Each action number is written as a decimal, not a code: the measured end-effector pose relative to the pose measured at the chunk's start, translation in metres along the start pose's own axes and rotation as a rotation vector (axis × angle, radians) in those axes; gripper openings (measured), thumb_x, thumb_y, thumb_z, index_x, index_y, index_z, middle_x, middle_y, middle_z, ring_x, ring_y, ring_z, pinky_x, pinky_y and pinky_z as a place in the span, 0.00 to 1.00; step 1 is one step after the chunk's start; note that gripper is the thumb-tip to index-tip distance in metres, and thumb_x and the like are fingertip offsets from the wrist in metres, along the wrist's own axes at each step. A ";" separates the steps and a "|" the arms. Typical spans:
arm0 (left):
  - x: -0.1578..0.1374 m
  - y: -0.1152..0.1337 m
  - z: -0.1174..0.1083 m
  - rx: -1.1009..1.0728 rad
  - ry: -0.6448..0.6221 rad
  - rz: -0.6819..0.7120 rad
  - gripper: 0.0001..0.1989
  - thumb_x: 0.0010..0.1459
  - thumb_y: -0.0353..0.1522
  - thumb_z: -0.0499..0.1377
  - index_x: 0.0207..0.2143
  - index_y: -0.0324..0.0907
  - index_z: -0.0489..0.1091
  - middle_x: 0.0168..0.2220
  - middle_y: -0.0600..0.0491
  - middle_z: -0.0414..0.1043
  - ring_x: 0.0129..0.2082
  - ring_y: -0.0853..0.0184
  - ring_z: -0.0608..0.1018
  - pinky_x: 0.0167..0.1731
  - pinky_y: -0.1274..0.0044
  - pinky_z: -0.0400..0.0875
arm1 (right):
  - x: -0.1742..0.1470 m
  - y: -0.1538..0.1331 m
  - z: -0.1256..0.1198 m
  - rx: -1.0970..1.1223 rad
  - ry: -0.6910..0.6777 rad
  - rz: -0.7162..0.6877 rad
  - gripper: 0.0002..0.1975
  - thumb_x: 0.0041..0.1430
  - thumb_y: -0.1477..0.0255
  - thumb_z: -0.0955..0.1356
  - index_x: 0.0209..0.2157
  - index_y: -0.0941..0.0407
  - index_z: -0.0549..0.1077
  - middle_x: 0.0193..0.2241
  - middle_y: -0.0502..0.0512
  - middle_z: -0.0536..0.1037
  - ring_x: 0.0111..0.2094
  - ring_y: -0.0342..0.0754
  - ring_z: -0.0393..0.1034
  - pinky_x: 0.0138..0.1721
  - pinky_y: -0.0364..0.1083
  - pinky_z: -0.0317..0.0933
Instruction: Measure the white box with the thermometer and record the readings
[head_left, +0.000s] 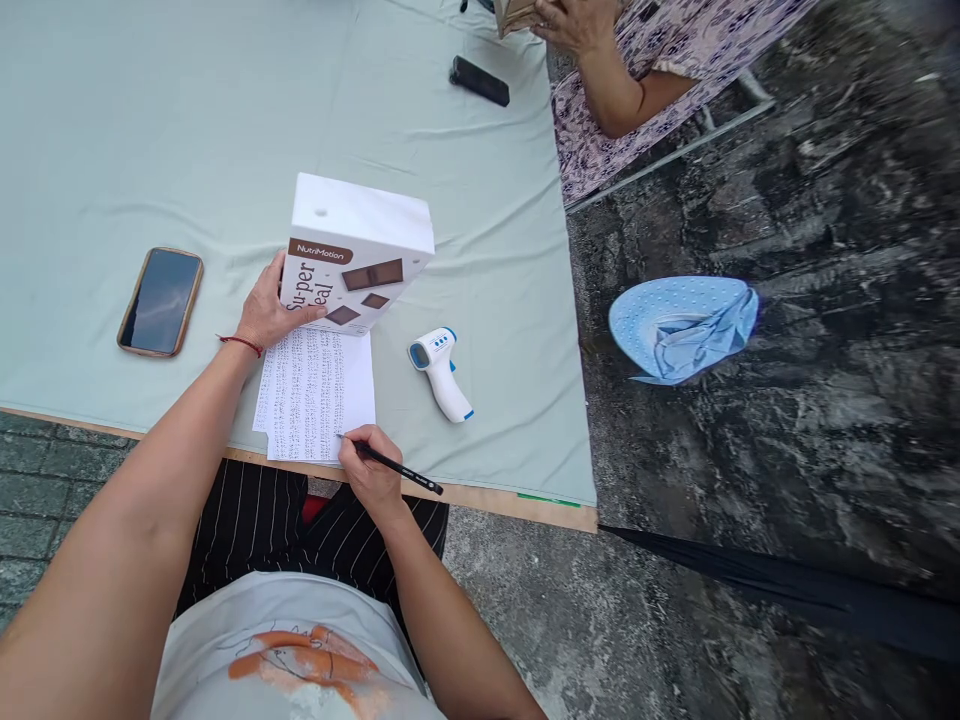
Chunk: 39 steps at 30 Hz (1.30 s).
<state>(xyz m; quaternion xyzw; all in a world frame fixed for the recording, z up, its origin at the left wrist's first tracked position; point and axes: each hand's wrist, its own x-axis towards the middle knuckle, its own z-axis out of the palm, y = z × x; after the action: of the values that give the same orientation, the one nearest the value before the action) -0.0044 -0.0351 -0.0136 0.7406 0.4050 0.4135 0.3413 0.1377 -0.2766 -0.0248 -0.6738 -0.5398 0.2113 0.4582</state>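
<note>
My left hand (271, 305) grips the near left side of a white NutriMotion box (364, 215), thumb across its printed front. The box stands at the far end of some paper sheets (319, 390) covered in dense small handwriting or print, and hides their upper part. In my right hand (371, 468) is a black pen (401, 468), its tip at the lower right edge of the sheets. Right of the papers lies a white and blue infrared thermometer (441, 372).
A smartphone (160, 302) in a brown case lies left on the pale green tablecloth (210, 120). Farther back is a black oblong object (480, 82). At top right, another person's hand (577, 25) touches a cardboard box (514, 14). A blue hat (684, 325) lies on the dark ground beyond the table.
</note>
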 end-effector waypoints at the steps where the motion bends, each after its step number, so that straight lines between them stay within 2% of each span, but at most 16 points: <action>1: 0.000 0.000 0.000 -0.001 0.000 -0.001 0.44 0.40 0.57 0.68 0.56 0.48 0.64 0.50 0.46 0.73 0.53 0.49 0.75 0.50 0.59 0.72 | 0.000 0.000 0.000 -0.002 -0.005 0.000 0.06 0.54 0.72 0.63 0.23 0.52 0.66 0.19 0.46 0.68 0.22 0.43 0.62 0.25 0.44 0.60; 14: 0.000 -0.005 0.000 -0.001 0.003 -0.009 0.45 0.40 0.57 0.68 0.57 0.48 0.63 0.51 0.46 0.72 0.54 0.49 0.75 0.51 0.58 0.72 | 0.001 -0.002 -0.002 0.019 0.018 -0.015 0.06 0.53 0.73 0.62 0.23 0.52 0.65 0.18 0.46 0.67 0.21 0.43 0.62 0.24 0.44 0.58; 33: 0.000 -0.005 -0.001 0.030 0.005 -0.005 0.44 0.41 0.55 0.69 0.57 0.47 0.63 0.50 0.47 0.73 0.52 0.52 0.76 0.50 0.61 0.73 | 0.001 0.000 -0.001 0.003 0.013 -0.028 0.07 0.53 0.74 0.62 0.23 0.53 0.64 0.19 0.45 0.66 0.22 0.43 0.61 0.25 0.44 0.57; 39: 0.000 -0.008 0.000 0.028 0.015 0.035 0.43 0.41 0.55 0.69 0.57 0.47 0.64 0.49 0.48 0.73 0.51 0.53 0.76 0.49 0.63 0.73 | 0.001 0.001 -0.001 0.056 0.032 0.020 0.05 0.51 0.73 0.63 0.23 0.53 0.64 0.18 0.44 0.66 0.21 0.42 0.59 0.24 0.43 0.56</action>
<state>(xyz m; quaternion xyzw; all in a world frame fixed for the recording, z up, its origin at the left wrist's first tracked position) -0.0073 -0.0311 -0.0203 0.7491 0.4003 0.4191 0.3208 0.1391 -0.2763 -0.0249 -0.6695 -0.5195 0.2202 0.4832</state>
